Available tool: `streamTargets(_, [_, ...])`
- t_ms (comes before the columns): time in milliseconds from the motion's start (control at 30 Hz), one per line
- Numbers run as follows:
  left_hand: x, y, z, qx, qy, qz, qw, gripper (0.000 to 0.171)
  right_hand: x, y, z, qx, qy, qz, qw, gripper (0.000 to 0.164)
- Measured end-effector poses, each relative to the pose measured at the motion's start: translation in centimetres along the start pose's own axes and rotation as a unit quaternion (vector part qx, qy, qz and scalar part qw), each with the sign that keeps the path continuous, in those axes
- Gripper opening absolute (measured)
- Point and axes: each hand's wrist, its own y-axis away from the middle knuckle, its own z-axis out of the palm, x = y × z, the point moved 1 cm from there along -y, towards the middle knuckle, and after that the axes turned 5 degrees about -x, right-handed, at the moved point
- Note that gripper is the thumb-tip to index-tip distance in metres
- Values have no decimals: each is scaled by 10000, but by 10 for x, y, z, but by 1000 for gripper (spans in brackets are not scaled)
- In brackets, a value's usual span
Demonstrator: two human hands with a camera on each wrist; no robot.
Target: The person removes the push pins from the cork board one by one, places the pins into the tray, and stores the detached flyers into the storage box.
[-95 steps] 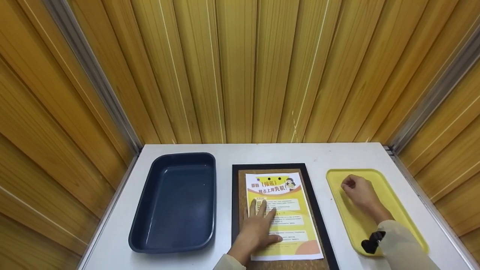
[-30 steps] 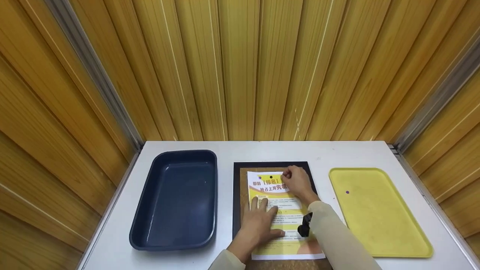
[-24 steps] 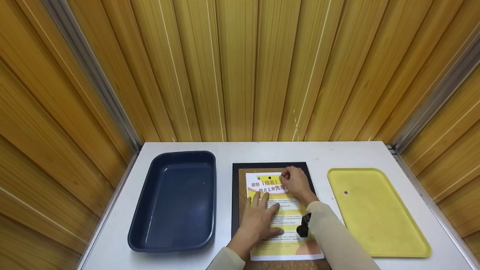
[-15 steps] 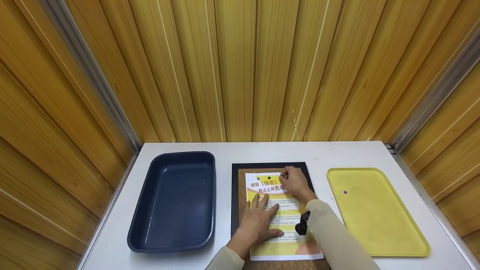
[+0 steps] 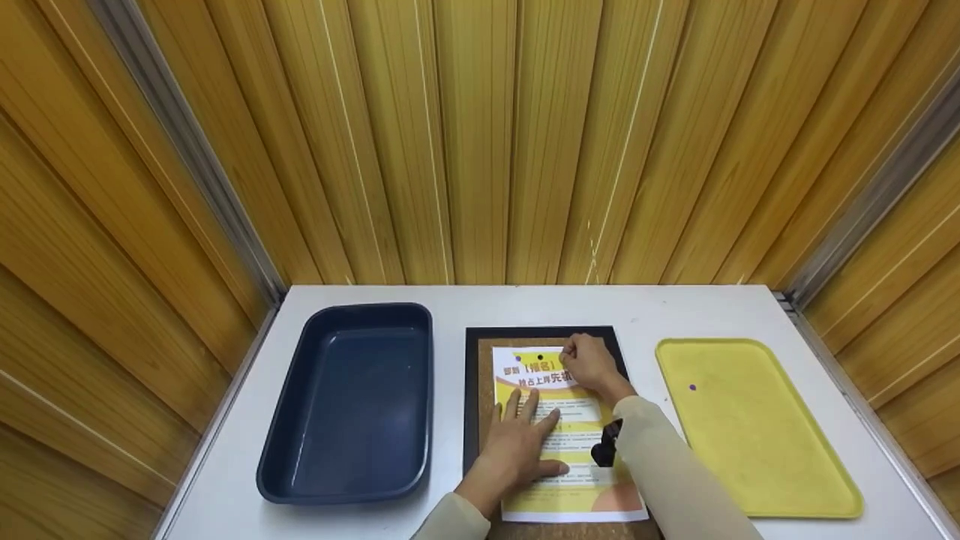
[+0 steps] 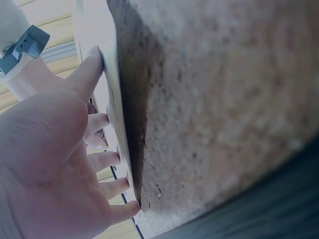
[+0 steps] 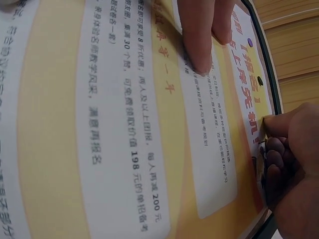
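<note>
A yellow and white printed poster point(image 5: 559, 496) lies on a black-framed cork board point(image 5: 485, 375). My left hand point(image 5: 512, 450) rests on it, fingers straight and spread. In the left wrist view, the poster's lower edge stands slightly off the cork point(image 6: 214, 99). My right hand point(image 5: 592, 366) is at the poster's top right, with thumb and fingers curled in a pinch right where a dark push pin stood earlier; that pin is hidden behind them. A purple push pin point(image 5: 517, 358) and a black push pin point(image 5: 540, 358) show along the top edge, left of it.
A deep dark blue basin point(image 5: 367, 412) stands left of the board on the white table point(image 5: 637, 311). To the right lies a shallow yellow tray point(image 5: 772, 435) with one purple push pin point(image 5: 692, 388) on it. Wood-patterned walls point(image 5: 480, 150) enclose the back and sides.
My right hand has moved left from the yellow tray to the poster's top right, uncovering a purple push pin on the tray. Over the last second both hands have stayed nearly still.
</note>
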Motion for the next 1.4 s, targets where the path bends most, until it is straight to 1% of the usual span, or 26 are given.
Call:
streamTargets(367, [2,1,-3,-39,-14,12,10000,87,1,1,-1,-39,87,39,9999,9])
streamTargets(567, [4,2,-1,-15,1,23,10000,88,4,2,-2,-89,181,-12,9998,9])
streamTargets(700, [4,3,1,9,-10,30,10000,87,5,3,-3,-151,154,-2,9998,9])
streamTargets(833, [4,4,1,30,-56,22,10000,87,6,3,-3,-188,33,-124,9997,10])
streamTargets(933, [3,4,0,13,-10,22,10000,87,7,2,-2,-151,-90,-251,9995,9])
streamTargets(1100, [2,3,-2,-41,121,-6,9999,87,9,1,0,-70,-343,-331,9988,8])
streamTargets(1167, [1,4,-2,-46,142,-13,9999,87,8,1,3,-15,-352,-363,9987,8])
streamTargets(1400, [3,2,-3,-88,159,-12,9998,87,12,7,8,267,-229,-677,9971,11])
